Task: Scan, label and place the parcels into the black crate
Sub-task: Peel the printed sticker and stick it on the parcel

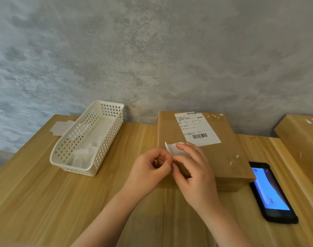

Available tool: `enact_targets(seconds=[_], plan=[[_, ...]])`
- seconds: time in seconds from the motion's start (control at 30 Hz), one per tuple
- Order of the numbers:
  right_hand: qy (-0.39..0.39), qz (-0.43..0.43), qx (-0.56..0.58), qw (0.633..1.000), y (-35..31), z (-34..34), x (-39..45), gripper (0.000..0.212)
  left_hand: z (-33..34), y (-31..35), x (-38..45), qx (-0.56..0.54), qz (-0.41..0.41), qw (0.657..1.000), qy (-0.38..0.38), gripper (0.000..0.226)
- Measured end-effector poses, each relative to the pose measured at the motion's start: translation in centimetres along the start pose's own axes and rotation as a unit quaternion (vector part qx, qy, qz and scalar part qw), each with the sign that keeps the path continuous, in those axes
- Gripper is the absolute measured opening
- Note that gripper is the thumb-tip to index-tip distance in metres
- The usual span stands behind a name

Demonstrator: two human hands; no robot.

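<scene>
A flat brown cardboard parcel (221, 154) lies on the wooden table, with a white shipping label (196, 129) on its top. Just above its near left corner both my hands meet on a small white sticker label (170, 148). My left hand (148, 173) pinches the sticker's lower edge with its fingertips. My right hand (193, 172) holds the sticker from the right, fingers curled over its face. The black crate is not in view.
A white plastic basket (105, 139) with crumpled white paper inside stands at the left, loose white paper sheets (60, 128) behind it. A black phone (271, 191) with a lit screen lies to the right of the parcel. Another cardboard box (301, 145) sits at the far right.
</scene>
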State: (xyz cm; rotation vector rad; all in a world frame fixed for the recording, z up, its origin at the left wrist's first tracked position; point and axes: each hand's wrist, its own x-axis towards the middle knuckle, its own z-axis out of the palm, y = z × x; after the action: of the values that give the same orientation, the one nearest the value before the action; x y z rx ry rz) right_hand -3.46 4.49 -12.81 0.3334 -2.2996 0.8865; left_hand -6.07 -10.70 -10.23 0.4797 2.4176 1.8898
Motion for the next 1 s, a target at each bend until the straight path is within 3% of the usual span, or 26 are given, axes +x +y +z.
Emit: enact_targets(seconds=[1.0], plan=[[-0.002,-0.005,0.001,1.000,0.20,0.05,-0.13,0.019,0.20,-0.07,0.15,0.010,-0.006,1.000,0.002,0.013]])
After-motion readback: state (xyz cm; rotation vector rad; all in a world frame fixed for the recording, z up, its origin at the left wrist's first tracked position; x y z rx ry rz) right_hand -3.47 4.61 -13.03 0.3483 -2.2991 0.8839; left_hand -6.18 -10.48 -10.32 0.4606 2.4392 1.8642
